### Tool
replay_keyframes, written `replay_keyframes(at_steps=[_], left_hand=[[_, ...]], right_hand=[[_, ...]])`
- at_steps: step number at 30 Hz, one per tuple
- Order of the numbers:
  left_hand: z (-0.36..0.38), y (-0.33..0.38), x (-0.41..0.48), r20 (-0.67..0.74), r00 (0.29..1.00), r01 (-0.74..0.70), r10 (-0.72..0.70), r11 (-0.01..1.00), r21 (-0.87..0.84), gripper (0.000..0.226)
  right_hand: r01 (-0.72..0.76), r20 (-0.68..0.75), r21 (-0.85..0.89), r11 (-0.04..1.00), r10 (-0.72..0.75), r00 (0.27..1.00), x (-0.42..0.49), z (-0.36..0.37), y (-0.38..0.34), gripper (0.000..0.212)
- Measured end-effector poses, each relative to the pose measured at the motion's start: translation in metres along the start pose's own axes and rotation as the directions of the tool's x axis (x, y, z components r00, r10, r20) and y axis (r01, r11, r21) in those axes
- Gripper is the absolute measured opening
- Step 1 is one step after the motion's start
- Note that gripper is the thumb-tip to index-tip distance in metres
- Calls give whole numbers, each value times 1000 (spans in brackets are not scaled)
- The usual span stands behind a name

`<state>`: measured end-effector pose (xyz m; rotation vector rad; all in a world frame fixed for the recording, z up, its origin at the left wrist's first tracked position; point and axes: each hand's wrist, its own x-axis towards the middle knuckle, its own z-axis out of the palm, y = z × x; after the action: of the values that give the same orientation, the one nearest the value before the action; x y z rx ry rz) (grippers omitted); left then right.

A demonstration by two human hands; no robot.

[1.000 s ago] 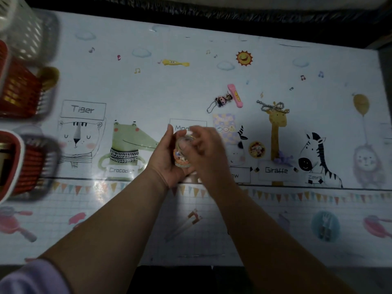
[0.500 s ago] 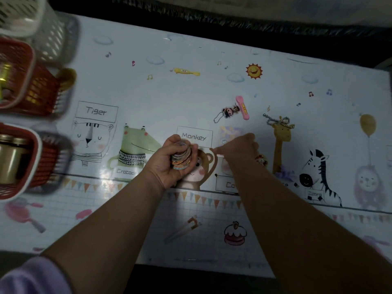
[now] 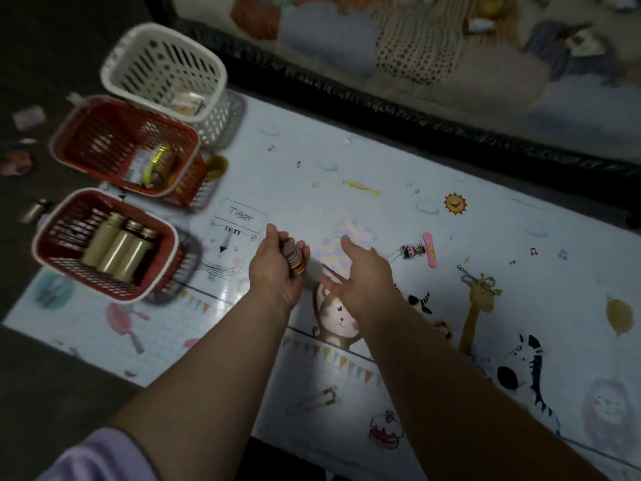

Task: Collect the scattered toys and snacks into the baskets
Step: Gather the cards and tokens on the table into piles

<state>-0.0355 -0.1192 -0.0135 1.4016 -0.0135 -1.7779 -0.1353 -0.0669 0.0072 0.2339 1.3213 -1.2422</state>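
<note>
My left hand [image 3: 277, 265] grips a stack of round badges [image 3: 295, 259] over the printed play mat [image 3: 347, 161], near the tiger picture. My right hand [image 3: 360, 272] hovers just to its right, fingers spread and holding nothing. A pale square sticker card [image 3: 341, 246] lies on the mat between and behind the hands. To the right lie a doll keychain [image 3: 411, 252], a pink clip [image 3: 430, 254] and a metal chain [image 3: 477, 280]. Another round badge [image 3: 444, 329] lies beside my right forearm. At the left stand a white basket [image 3: 163, 78] and two red baskets [image 3: 86, 133] [image 3: 48, 251].
The near red basket holds three gold-capped bottles [image 3: 118, 251]; the middle red basket holds snack packets [image 3: 152, 164]; the white one holds a small packet [image 3: 185, 102]. A dark mat edge [image 3: 416, 126] runs along the far side. Small items lie on the dark floor at the left [image 3: 27, 116].
The view has swung left, bringing the baskets into full sight. My left hand has carried the badge stack leftward toward the tiger. My right hand has drawn back from the mat and spread its fingers.
</note>
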Motion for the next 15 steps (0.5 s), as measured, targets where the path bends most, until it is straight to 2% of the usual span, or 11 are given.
replay_keyframes(at_steps=[3, 7, 11, 15], left_hand=[[2, 28, -5, -42, 992, -117, 120, 992, 55, 38], [-1, 56, -5, 1, 968, -246, 251, 947, 209, 39], [-1, 77, 5, 94, 959, -281, 267, 935, 217, 38], [-8, 96, 13, 152, 946, -315, 285, 916, 249, 32]], right_hand=[[-88, 69, -16, 996, 89, 994, -5, 27, -6, 15], [-164, 183, -91, 982, 179, 967, -7, 73, -2, 16], [-125, 188, -111, 986, 145, 971, -1, 106, -6, 17], [-104, 213, -102, 989, 124, 969, 9, 131, -1, 29]])
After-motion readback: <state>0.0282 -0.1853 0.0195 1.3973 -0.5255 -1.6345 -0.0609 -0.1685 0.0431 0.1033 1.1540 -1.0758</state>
